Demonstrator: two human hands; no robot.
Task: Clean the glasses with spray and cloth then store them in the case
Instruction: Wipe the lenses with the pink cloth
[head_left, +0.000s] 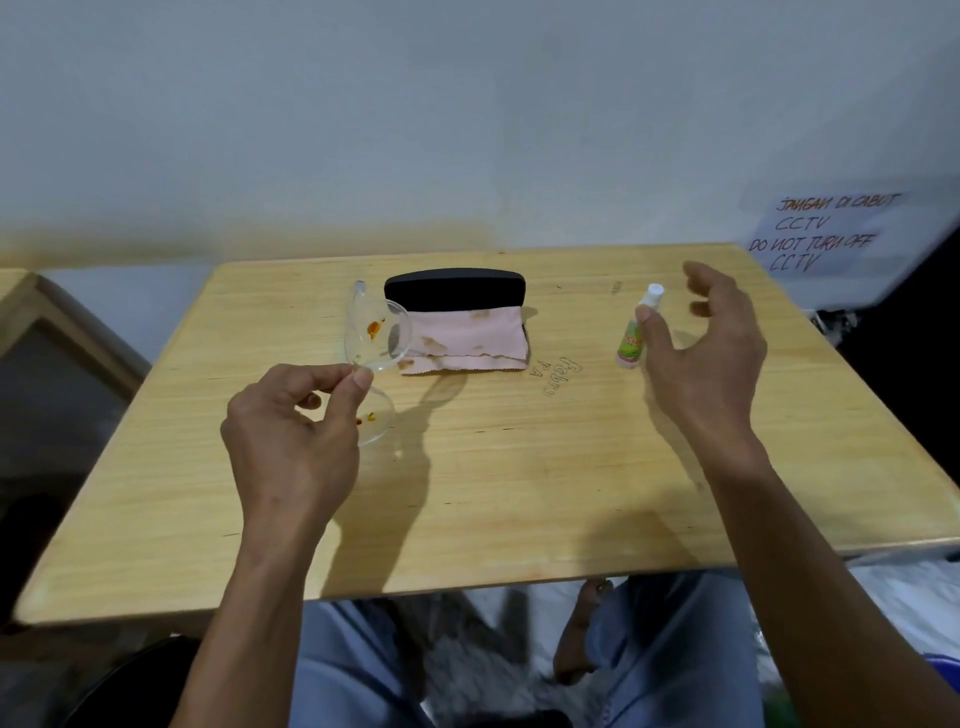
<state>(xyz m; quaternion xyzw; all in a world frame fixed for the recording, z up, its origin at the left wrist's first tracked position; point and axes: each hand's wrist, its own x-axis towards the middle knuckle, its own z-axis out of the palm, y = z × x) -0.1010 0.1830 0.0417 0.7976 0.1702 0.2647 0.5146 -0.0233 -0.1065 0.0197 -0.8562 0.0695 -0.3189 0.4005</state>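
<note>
One pair of clear glasses (375, 353), orange-smeared, is being pinched by the left hand (291, 441) above the table (519, 493). One spray bottle (638, 328) is standing by the spread, empty right hand (711, 353). One stained pink cloth (467, 340), one black case (455, 289). White wall (415, 104) behind, one handwritten note (826, 234).

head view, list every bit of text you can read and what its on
"JANGAN DI CABUT / CCTV / DO NOT TURN OFF / CCTV": handwritten paper sign on the wall.
Spray bottle label: red lettering, too blurred to read.
Scribbles on the table by the cloth: not legible.
</note>
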